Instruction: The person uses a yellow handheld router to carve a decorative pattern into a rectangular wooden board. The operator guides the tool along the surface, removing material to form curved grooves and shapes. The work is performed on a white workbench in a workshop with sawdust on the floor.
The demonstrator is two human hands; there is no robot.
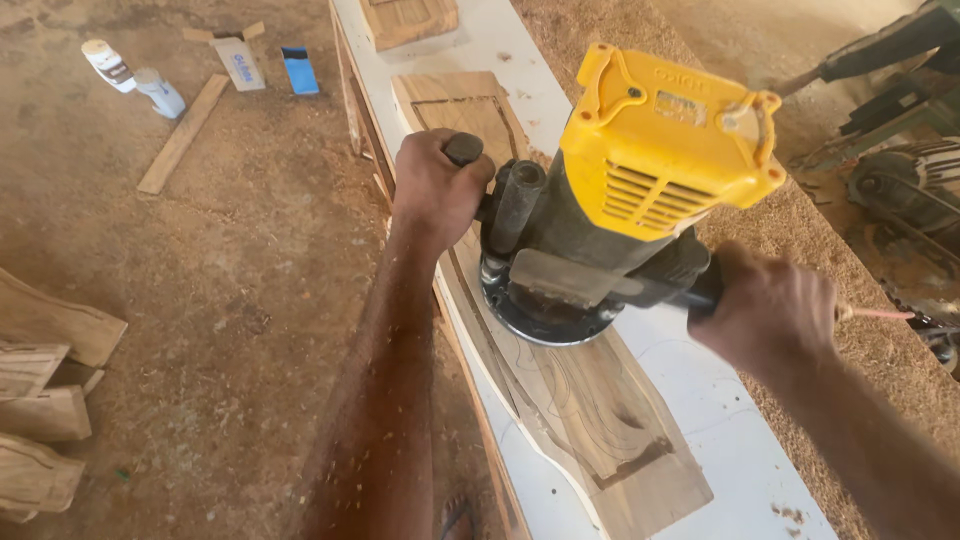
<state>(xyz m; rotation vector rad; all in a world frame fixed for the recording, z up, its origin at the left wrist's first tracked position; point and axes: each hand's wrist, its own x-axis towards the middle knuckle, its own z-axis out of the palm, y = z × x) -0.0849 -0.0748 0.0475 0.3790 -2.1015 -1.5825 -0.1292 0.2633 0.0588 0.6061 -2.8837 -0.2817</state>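
Head view of routing work on a narrow white table (720,420). A yellow-capped router (610,210) with a dark body and round base stood upright on a long carved wooden board (600,400) that lay lengthwise along the table; the base rested on the board's middle, where a routed groove outlined a recessed panel. The left hand (435,185) was wrapped tightly around the router's left side knob (463,148), fingers curled closed over it. The right hand (770,310) was clenched in the same way around the opposite handle, which was almost wholly hidden inside the fist; a thin pinkish cord (880,313) ran out from beside that hand toward the right edge. A second carved board (408,20) lay farther along the table, well apart from the router. Sawdust covered the ground on both sides. On the floor to the left lay two white bottles (135,78), a small cardboard box (238,58), a blue packet (299,70) and a loose wooden strip (183,133); shaped wooden offcuts (45,400) were stacked at the left edge. Dark machinery (900,150), dusted with shavings, stood at the right.
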